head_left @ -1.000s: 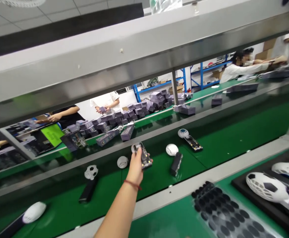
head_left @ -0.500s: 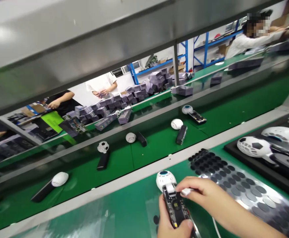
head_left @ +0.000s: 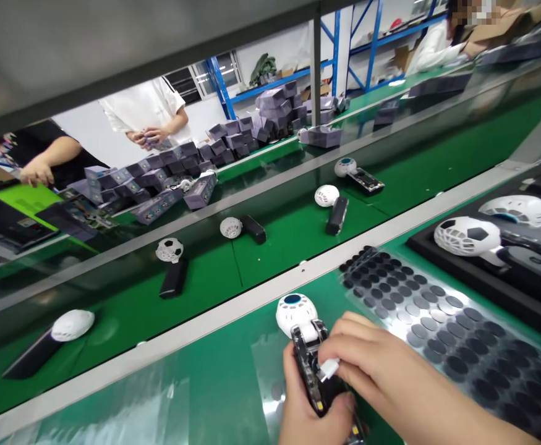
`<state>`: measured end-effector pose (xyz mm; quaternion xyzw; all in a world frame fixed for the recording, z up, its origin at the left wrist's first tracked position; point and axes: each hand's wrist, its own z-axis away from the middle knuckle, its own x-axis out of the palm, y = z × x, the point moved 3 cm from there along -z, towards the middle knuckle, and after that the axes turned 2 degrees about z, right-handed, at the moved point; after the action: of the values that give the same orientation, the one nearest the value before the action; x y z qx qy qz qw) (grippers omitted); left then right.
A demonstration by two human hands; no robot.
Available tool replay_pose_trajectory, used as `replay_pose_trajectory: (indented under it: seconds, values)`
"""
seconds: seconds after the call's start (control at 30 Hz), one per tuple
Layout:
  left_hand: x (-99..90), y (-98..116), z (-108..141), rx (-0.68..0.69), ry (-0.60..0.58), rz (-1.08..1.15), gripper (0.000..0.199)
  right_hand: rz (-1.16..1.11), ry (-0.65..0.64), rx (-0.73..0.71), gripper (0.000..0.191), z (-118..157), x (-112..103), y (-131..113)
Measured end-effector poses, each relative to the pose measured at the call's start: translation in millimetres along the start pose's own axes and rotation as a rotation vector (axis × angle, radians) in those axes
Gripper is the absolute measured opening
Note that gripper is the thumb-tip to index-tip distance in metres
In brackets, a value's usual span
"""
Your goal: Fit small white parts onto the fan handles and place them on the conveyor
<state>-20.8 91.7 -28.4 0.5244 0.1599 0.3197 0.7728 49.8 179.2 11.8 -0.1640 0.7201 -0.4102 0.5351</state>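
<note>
Left hand [head_left: 314, 414] gripping an open handheld fan [head_left: 310, 352] over the green worktop [head_left: 224, 383]; right hand [head_left: 372, 371] fingers pinching a small white part [head_left: 328, 369] against it.

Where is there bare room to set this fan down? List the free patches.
Bare green bench left of the left hand. Bare belt right of the open fan. Crowded: the dot sheet and black tray.

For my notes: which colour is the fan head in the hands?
White fan head with a blue centre, head view.
</note>
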Motion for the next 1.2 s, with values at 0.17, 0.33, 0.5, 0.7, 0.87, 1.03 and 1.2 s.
replay_pose_trajectory:
  seconds: [0.17, 0.33, 0.5, 0.7, 0.87, 1.03, 1.2]
  values:
    - [3.2, 4.6, 1.6, 0.023, 0.008, 0.048, 0.057, 0.007, -0.003, -0.015, 0.026, -0.2, 2.4, -0.3]
    - [4.4, 8.3, 3.6, 0.010, 0.039, 0.043, 0.053, 0.025, 0.024, -0.040, 0.025, 1.6, 3.1, -1.7]
    - [4.0, 8.8, 4.2, 0.013, 0.055, 0.053, 0.055, 0.000, 0.090, -0.126, 0.021, 4.5, 5.6, -4.1]
    - [-1.4, -2.6, 0.4, -0.019, 0.021, 0.120, 0.057, 0.048, 0.168, -0.243, 0.034, 2.2, 5.1, 4.9]
    - [-8.4, -14.6, -7.3, 0.038, -0.055, 0.226, 0.065, 0.147, -0.003, -0.297, 0.044, 1.7, -2.0, 8.2]
    - [-13.7, -16.7, -9.2, 0.040, -0.051, 0.235, 0.066, 0.279, -0.057, -0.273, 0.046, 3.7, -4.1, 0.3]
    - [-14.7, -6.8, -7.0, -0.020, -0.146, 0.498, 0.060, 0.040, -0.113, -0.158, 0.045, 3.2, -6.3, -6.2]
